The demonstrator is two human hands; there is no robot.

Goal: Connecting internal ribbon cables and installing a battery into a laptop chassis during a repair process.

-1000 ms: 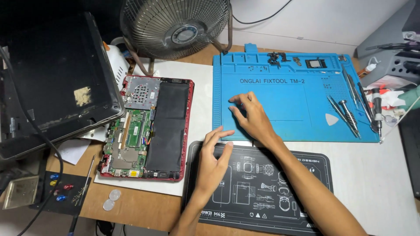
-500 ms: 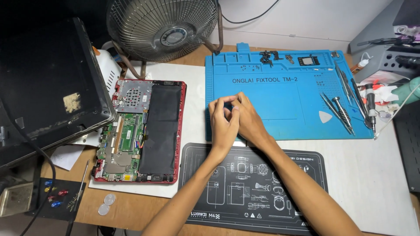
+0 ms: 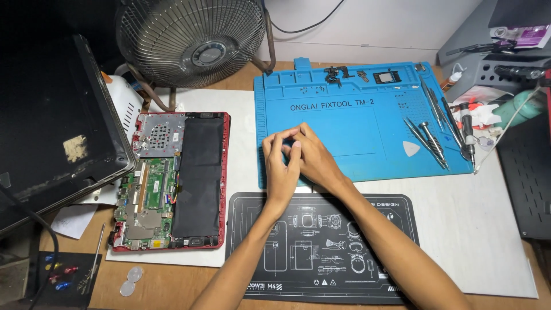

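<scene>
Left hand (image 3: 281,166), right hand (image 3: 313,161) fingertips meet above blue mat (image 3: 356,126); grip contents hidden

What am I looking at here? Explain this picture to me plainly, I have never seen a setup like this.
There is no machine: a person works with two bare hands, filmed by a camera on their head looking down at a desk. The left hand and right hand meet fingertip to fingertip over a blue work mat; whether they pinch anything small cannot be told. Left of them lies an opened red laptop, its circuit board and black battery exposed. Below the hands lies a black mat printed with white diagrams. Screwdrivers and tweezers rest on the blue mat's right side. A fan stands behind.
</scene>
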